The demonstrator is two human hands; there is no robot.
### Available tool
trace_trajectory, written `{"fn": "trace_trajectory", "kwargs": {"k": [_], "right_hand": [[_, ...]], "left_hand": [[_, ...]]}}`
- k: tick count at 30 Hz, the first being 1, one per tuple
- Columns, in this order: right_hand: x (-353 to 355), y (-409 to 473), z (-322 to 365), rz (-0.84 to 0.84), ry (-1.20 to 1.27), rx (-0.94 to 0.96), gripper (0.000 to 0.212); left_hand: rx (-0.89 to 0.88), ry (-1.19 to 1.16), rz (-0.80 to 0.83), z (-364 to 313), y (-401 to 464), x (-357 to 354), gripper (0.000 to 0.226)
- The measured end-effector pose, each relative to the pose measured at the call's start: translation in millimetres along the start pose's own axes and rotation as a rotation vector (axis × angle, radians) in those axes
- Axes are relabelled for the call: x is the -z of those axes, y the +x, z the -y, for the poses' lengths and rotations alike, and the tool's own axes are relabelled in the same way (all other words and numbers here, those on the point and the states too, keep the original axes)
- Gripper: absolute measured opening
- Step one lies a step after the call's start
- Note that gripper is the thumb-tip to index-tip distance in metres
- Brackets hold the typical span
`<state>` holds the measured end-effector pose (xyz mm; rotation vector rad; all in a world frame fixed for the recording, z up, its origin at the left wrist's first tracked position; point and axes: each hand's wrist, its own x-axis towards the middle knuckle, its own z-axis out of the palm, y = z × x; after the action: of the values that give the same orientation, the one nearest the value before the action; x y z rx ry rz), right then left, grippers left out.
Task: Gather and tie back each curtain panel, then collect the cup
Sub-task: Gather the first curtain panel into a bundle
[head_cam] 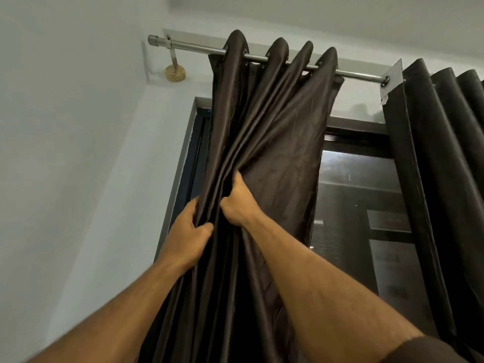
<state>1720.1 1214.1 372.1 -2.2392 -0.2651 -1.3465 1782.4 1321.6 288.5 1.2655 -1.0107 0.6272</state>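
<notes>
The dark brown satin curtain panel (pixel 264 132) hangs bunched by its eyelets near the left end of the silver metal curtain rod (pixel 199 49). A second dark pleated panel (pixel 445 153) hangs ungathered at right. Left hand (pixel 188 231) and right hand (pixel 239 203) both have fingers clamped on its folds. The slippery cloth could slide free; a hard tug might strain the rod bracket. No cup shows.
</notes>
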Motion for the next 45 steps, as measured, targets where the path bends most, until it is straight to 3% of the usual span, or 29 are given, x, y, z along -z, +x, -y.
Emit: {"fn": "trace_trajectory", "kwargs": {"k": [5,7,9,11,12,13,15,18,21,25,34,40,45], "right_hand": [[-3,5,24,0.159,0.146,-0.044,0.057],[7,-1,19,0.161,0.232,-0.091,0.038],[17,-4,2,-0.148,0.045,-0.051,0.038],[33,-6,-17,-0.631,-0.274,-0.071,0.052],[42,-7,-23,-0.758,-0.297,-0.155,0.065],[50,-6,-30,-0.763,-0.222,-0.279,0.084],[62,-3,-38,-0.588,0.020,-0.428,0.112],[60,6,-37,-0.311,0.210,-0.300,0.114],[36,17,-13,-0.118,0.040,-0.183,0.103],[0,35,27,0.015,-0.075,-0.073,0.095],[-46,52,73,0.175,-0.059,0.096,0.081],[-68,-8,27,0.067,0.134,0.009,0.092],[-82,-82,-12,-0.020,0.352,-0.075,0.076]], "left_hand": [[-0.007,0.057,-0.010,1,-4,9,0.070],[-0.013,0.151,-0.065,2,-4,10,0.063],[-0.014,0.171,-0.081,4,-5,10,0.060],[-0.004,0.176,-0.081,5,-7,9,0.063],[0.001,0.174,-0.080,5,-8,9,0.064],[0.004,0.168,-0.076,5,-8,9,0.065],[0.007,0.163,-0.067,4,-7,10,0.064],[0.001,0.157,-0.058,5,-7,13,0.062],[-0.025,0.136,-0.046,5,-6,18,0.061],[-0.052,0.131,-0.052,4,-3,30,0.057],[-0.029,0.155,-0.100,10,-3,68,0.057],[0.038,0.218,-0.031,25,-35,62,0.061],[0.103,0.239,-0.007,46,-86,51,0.058]]}}
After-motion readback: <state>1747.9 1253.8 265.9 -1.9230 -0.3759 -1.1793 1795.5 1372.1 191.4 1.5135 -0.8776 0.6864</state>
